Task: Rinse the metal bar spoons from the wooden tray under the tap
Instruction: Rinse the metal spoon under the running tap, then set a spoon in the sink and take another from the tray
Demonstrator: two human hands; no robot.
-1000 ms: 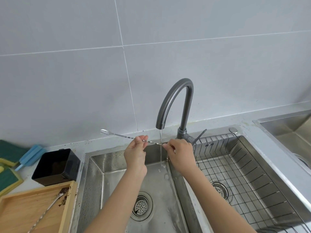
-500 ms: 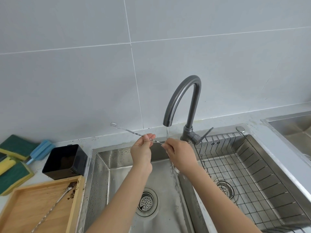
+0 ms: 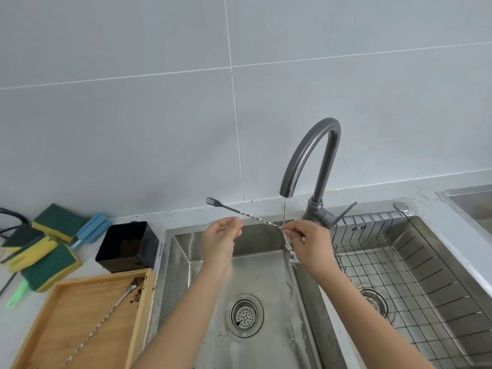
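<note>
Metal bar spoon (image 3: 255, 219) under tap (image 3: 311, 155) stream, pinched in right hand (image 3: 310, 243); left hand (image 3: 221, 241) loosely curled, just beside shaft.

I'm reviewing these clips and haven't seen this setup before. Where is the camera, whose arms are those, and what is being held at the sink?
There is no machine here: a person wears one camera on the head, looking down at their own bare arms. The right hand pinches a twisted metal bar spoon under the running tap; its forked end points left. The left hand is at the shaft, though actual contact is unclear. Below is the sink. On the counter to the left, a wooden tray holds a second, dirty spoon, beside a black container and sponges.
</note>
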